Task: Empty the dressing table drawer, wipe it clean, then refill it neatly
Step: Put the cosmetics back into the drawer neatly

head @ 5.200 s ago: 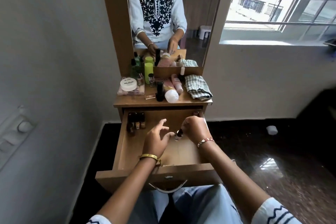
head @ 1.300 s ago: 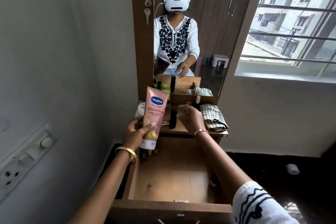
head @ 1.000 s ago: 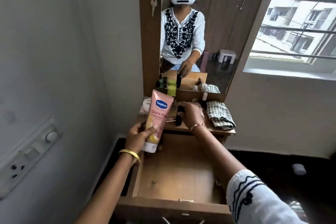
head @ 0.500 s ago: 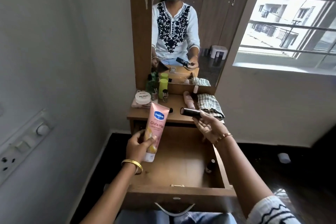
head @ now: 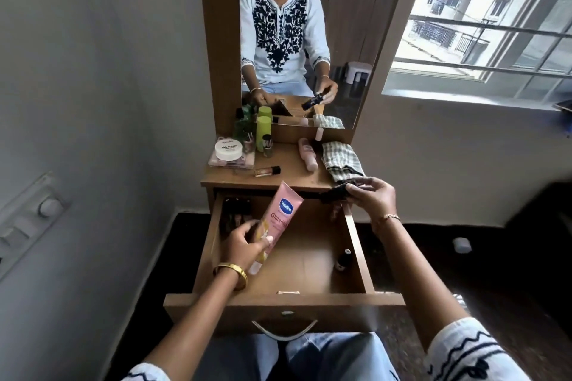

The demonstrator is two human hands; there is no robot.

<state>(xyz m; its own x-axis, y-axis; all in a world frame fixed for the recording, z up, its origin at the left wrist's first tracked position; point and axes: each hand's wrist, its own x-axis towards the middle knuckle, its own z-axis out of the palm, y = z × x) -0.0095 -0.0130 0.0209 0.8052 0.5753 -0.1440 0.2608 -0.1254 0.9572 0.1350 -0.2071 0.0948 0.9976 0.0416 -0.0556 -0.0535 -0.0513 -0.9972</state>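
Refilling looked underway: left hand (head: 247, 240) gripped the pink lotion tube (head: 274, 224) over the open drawer (head: 283, 298), right hand (head: 370, 199) pinched a black tube (head: 335, 194); next, laying both inside neatly

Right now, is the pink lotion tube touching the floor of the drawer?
Apart. The head view shows the left hand holding the pink lotion tube tilted above the drawer, with bare wood visible beneath its cap.

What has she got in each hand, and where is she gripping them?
Left hand grips the pink lotion tube near its cap end. Right hand pinches one end of a black tube with its fingers.
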